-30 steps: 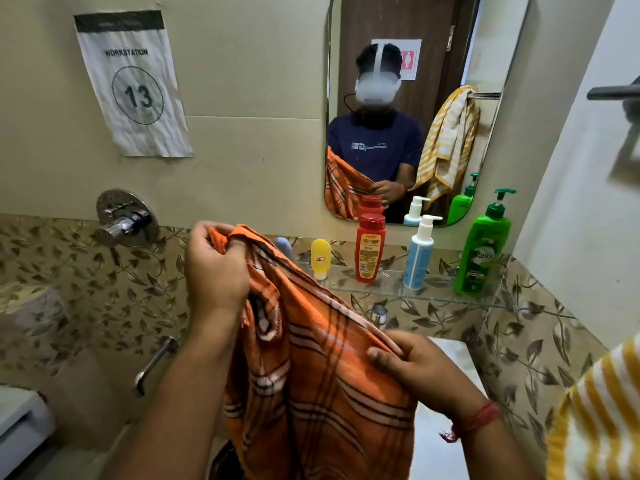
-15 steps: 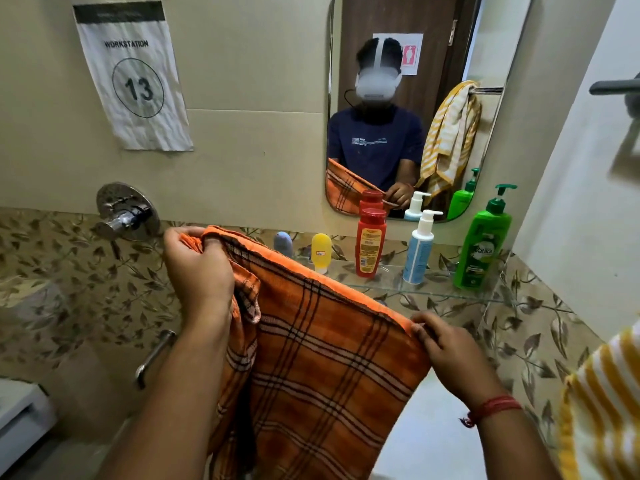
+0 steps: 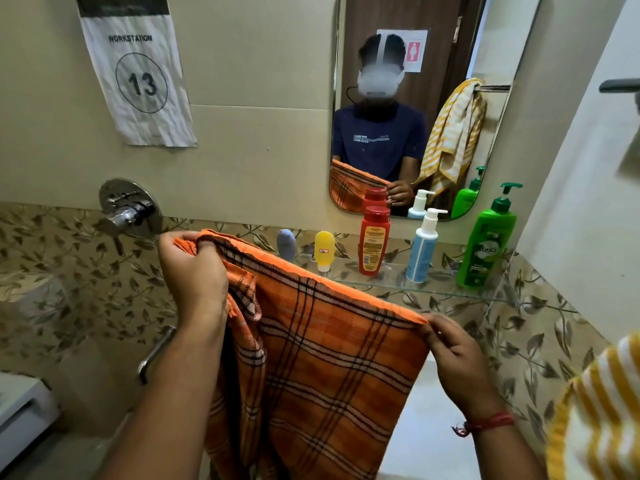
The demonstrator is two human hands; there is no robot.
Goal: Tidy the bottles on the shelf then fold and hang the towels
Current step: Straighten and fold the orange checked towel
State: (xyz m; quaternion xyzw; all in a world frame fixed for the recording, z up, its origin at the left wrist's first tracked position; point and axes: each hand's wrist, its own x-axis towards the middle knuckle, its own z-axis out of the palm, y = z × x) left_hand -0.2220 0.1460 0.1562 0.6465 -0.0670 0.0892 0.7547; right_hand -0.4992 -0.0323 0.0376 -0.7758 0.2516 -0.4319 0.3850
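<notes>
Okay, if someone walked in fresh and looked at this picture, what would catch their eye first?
First, the orange plaid cloth towel stretched across the middle, its top edge gripped by the left hand and pinched at the other corner by the right hand. Behind it, bottles stand in a row on the glass wall shelf, the tall green pump bottle at the right end. A white paper sign reading Workstation 13 hangs upper left.

The orange checked towel (image 3: 332,368) is running off the bottom edge, so its lower end is not showing, and its top left corner is disappearing inside the left hand (image 3: 194,271). The yellow striped towel (image 3: 599,414) is being cut by the right edge. The face in the mirror (image 3: 491,109) is showing blurred.
</notes>
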